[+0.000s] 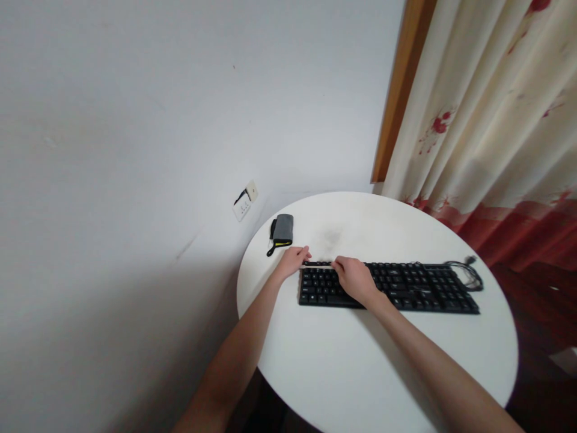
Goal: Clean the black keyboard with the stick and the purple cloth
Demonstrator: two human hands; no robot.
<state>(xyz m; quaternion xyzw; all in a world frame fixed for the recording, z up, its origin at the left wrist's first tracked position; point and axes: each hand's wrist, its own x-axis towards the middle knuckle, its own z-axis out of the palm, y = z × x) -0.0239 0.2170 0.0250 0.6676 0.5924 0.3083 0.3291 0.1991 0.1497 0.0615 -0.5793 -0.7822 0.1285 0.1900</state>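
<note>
A black keyboard (408,288) lies flat on the white round table (324,355). My right hand (356,279) is over its left half, fingers closed on a thin pale stick (318,267). The stick runs leftward along the upper rows of keys; its exact kind is too small to make out. At the keyboard's upper left corner rests my left hand (292,261), its fingers apart and stretched forward. Whether those fingertips press on the keyboard's edge I cannot tell. My right hand and wrist hide some of the keys.
A folded grey cloth (283,229) with black edging and a loop lies near the table's far left edge. The keyboard's coiled cable (471,276) is at its right end. A wall socket (242,206) is at the left, a patterned curtain (487,120) at the right.
</note>
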